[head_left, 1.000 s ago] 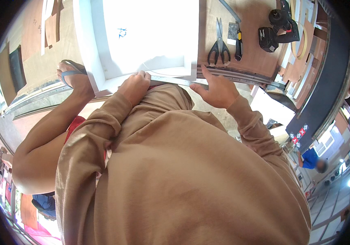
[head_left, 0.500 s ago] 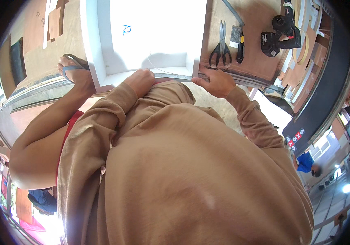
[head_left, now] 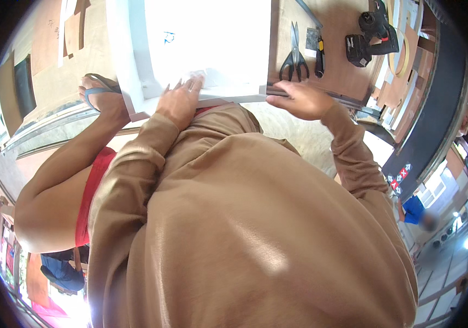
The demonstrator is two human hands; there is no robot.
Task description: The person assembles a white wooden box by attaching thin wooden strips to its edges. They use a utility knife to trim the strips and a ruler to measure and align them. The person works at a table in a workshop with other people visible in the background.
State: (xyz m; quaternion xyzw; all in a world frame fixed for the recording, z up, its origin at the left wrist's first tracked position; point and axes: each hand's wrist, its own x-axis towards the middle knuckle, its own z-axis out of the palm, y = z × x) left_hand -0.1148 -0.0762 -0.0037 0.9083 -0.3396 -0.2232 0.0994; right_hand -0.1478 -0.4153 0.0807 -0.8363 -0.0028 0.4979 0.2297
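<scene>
A white open box (head_left: 124, 60) with a blue pen mark on its base lies in front of me. My left hand (head_left: 179, 104) reaches over its near wall, fingers stretched out and apart, lightly blurred. By those fingertips is a pale, partly see-through patch (head_left: 196, 75) that I cannot make out. My right hand (head_left: 306, 101) is open beside the box's near right corner, thumb apart from the fingers, with nothing in it. Just beyond it lie black-handled scissors (head_left: 294, 57) and a black and yellow utility knife (head_left: 319, 57).
A black cordless drill (head_left: 373, 35) lies at the far right, with a small dark-grey plate (head_left: 312, 41) beside the knife. My bare leg and sandalled foot (head_left: 100, 92) are left of the box. Wood offcuts (head_left: 75, 27) lie farther left; another person in blue (head_left: 413, 210) is at right.
My left hand has shifted from gripping the near wall to reaching inside with straightened fingers. My right hand has moved slightly right, off the corner. The thin strip along the near wall no longer shows.
</scene>
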